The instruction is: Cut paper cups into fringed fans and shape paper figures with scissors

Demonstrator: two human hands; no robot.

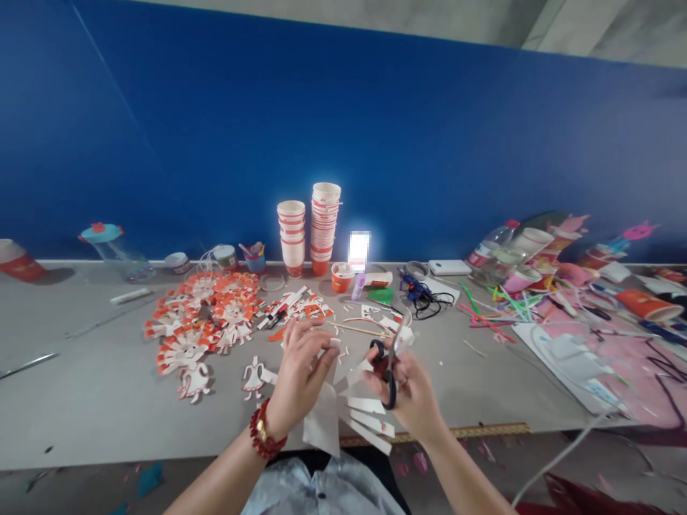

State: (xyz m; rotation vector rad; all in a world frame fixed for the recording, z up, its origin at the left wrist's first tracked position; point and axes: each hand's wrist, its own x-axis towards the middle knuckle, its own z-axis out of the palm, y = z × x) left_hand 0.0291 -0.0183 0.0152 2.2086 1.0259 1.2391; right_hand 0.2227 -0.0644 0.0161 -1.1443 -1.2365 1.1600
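Note:
My left hand (300,368) is closed on a white paper cup (323,422) cut into strips, which fan out toward the right near the table's front edge. At its fingertips shows a small white end of paper. In my right hand (416,397) are scissors (391,379) with black handles, fingers through the loops and blades pointing up and away. The blades are apart from the cup and somewhat blurred. Just left of my left hand lies a small paper doll cutout (254,378) in a dress. Another doll cutout (194,380) lies beside the pile of cut cups.
Orange-and-white cut paper cups (185,347) with drawn faces are heaped at left. Two cup stacks (325,229) stand by the blue wall (215,129). Paper scraps (293,307), a glue gun (416,286) and a wooden ruler (491,430) lie around. Bottles, cups and straws (509,304) clutter the right.

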